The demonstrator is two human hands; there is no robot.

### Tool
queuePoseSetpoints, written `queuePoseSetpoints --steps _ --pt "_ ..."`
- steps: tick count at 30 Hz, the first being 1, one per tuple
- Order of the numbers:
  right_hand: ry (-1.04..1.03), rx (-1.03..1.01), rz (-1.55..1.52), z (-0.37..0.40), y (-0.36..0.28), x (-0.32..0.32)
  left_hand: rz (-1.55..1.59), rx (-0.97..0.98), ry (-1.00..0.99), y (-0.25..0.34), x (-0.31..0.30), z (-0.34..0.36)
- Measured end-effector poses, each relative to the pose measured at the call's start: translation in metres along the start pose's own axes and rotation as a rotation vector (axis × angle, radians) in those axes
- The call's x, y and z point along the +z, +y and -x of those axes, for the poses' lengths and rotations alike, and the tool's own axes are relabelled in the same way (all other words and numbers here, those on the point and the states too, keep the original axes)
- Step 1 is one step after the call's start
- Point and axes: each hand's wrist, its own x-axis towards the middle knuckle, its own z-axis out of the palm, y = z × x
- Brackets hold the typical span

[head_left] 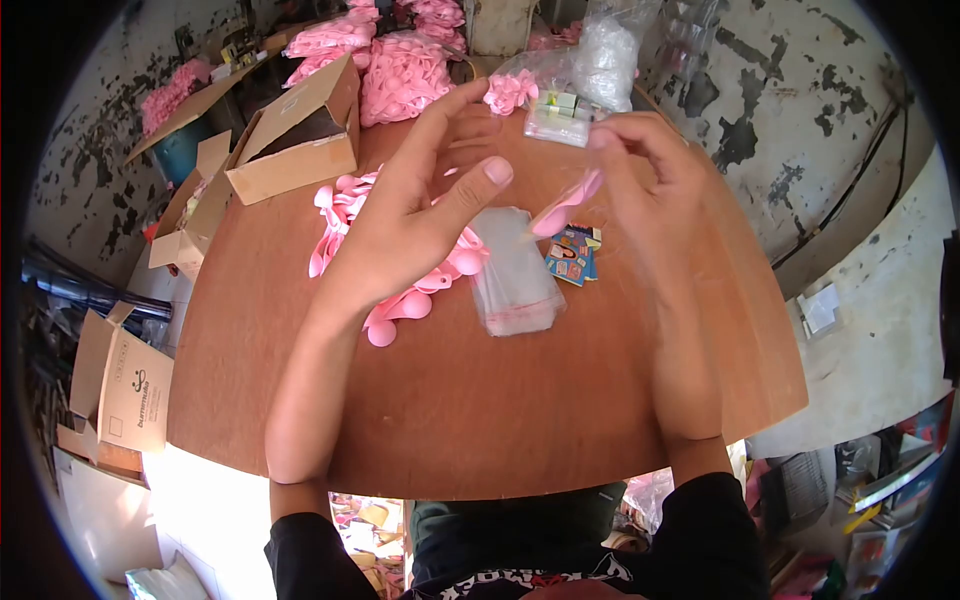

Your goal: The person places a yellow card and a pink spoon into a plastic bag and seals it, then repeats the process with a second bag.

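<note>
Black T-shirt [705, 540] Below, Pink Packet [568, 205] Aloft

Both arms extend over the brown desk [480, 420]. On the right hand [655, 178], thumb and fingers pinch together, apparently on the packet's upper end; its clear film and pink contents are blurred. It hangs slantwise just below those fingertips, probably held by one end to leave the rest uncovered. The left hand [415, 205], thumb spread apart from the fingers, shows nothing in its grasp; the packet lies across a gap to its right. Beneath, a stack of clear bags [515, 280] sits between loose pink round-ended pieces [410, 305] and blue printed cards [570, 266], likely grouped for easy reach.
</note>
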Motion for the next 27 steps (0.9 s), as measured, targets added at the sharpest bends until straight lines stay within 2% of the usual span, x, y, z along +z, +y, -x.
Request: queuePoseSetpoints --steps 1,3,4,5,7,9,11,15,17,18,20,22,24,25,27 --pt "0.002 0.012 -0.001 0.002 0.001 -0.005 -0.041 0.029 0.011 -0.002 0.0 0.0" --pt "-0.137 0.237 0.186 -0.002 0.002 -0.013 -0.06 0.014 0.006 -0.003 0.0 0.0" --pt "0.041 0.088 0.113 -0.006 0.012 -0.011 -0.067 0.019 -0.007 -0.005 0.0 -0.001" --pt "0.035 0.091 0.107 -0.006 0.012 -0.017 -0.069 0.018 -0.013 -0.008 0.001 0.001" --pt "-0.105 0.322 0.183 -0.012 0.001 -0.03 -0.094 -0.01 -0.03 -0.012 0.002 0.002" --pt "-0.109 0.286 0.192 -0.009 0.005 -0.035 -0.126 -0.024 -0.057 -0.012 0.005 0.001" --pt "-0.125 0.411 -0.045 -0.01 -0.008 -0.04 -0.187 -0.122 -0.082 -0.01 0.011 0.004" --pt "-0.204 0.515 -0.104 -0.008 -0.023 -0.042 -0.256 -0.084 -0.162 -0.014 0.018 0.006" --pt "-0.346 0.519 -0.168 -0.006 -0.025 -0.04 -0.045 -0.226 -0.336 -0.008 0.02 0.006" --pt "-0.342 0.519 -0.167 -0.004 -0.027 -0.035 -0.022 -0.221 -0.329 -0.007 0.021 0.006" --pt "-0.251 0.575 -0.383 0.001 -0.032 -0.027 -0.018 -0.208 -0.329 -0.001 0.023 0.006" --pt "-0.255 0.598 -0.39 0.002 -0.037 -0.026 -0.013 -0.195 -0.323 0.001 0.024 0.005" --pt "-0.258 0.62 -0.399 0.001 -0.037 -0.026 0.136 -0.307 -0.182 -0.002 0.025 0.005" --pt "-0.279 0.635 -0.412 0.001 -0.036 -0.027 0.134 -0.305 -0.182 -0.004 0.025 0.005" --pt "-0.302 0.647 -0.427 0.0 -0.038 -0.026 0.028 -0.204 -0.056 -0.007 0.024 0.004"
